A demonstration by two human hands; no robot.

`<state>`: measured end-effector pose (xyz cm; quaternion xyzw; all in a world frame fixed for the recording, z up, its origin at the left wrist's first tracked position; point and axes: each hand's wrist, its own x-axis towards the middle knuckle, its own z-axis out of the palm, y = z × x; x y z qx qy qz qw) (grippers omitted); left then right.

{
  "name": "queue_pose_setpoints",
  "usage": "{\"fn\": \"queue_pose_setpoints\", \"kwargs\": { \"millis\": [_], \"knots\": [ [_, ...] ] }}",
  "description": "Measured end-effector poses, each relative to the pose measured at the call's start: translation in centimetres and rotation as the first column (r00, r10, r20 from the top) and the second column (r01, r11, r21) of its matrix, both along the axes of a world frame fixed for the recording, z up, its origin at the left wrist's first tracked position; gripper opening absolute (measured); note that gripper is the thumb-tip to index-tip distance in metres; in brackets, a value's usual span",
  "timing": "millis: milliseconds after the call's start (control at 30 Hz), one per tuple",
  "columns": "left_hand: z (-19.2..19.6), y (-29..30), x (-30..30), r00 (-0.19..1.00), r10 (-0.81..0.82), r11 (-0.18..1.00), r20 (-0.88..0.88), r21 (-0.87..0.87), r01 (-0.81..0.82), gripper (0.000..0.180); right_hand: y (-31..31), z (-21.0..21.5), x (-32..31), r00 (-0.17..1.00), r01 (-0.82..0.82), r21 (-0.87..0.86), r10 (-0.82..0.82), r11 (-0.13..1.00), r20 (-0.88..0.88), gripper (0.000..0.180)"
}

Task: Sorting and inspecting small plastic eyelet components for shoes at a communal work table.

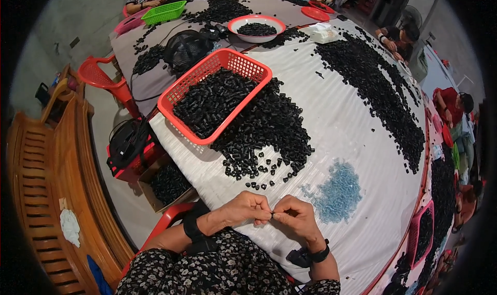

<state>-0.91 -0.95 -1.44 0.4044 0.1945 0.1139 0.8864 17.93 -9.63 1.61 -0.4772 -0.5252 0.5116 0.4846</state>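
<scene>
We pinch a tiny black part [272, 215] between both hands: left hand [247, 208] and right hand [294, 216] meeting fingertip to fingertip, just this side of the black heap [269, 134]

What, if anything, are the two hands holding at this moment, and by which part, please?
The left hand and right hand pinch a tiny dark piece between their fingertips; it is too small to tell which part the grip takes.
</scene>
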Motion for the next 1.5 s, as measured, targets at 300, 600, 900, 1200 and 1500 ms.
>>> {"fn": "queue_pose_setpoints", "kwargs": {
  "millis": [300,600,900,1200,1500],
  "knots": [
    [-0.4,-0.2,0.1,0.996,0.034,0.999,0.078,-0.033,-0.031,0.009,-0.3,0.5,0.1,0.999,-0.011,-0.107,0.007,0.994,-0.037,0.01],
    [-0.5,-0.1,0.0,0.999,-0.002,0.998,0.035,0.056,0.0,0.01,-0.5,-0.7,-0.2,0.989,-0.066,-0.183,0.039,0.981,-0.146,0.011],
    [-0.4,-0.7,0.1,0.999,-0.033,0.996,0.01,0.089,0.032,0.011,-0.2,-0.7,0.9,0.939,-0.26,-0.357,0.149,0.897,-0.309,0.015],
    [0.1,-0.8,0.0,0.999,-0.045,0.988,-0.002,0.145,0.045,0.011,-0.1,-1.2,1.1,0.961,-0.231,-0.435,0.133,0.87,-0.243,0.018],
    [0.7,-0.3,-0.7,0.989,-0.026,0.999,0.145,0.033,0.021,0.009,-0.1,-0.3,-0.1,0.958,-0.229,-0.285,0.164,0.931,-0.236,0.02]
  ]
}}
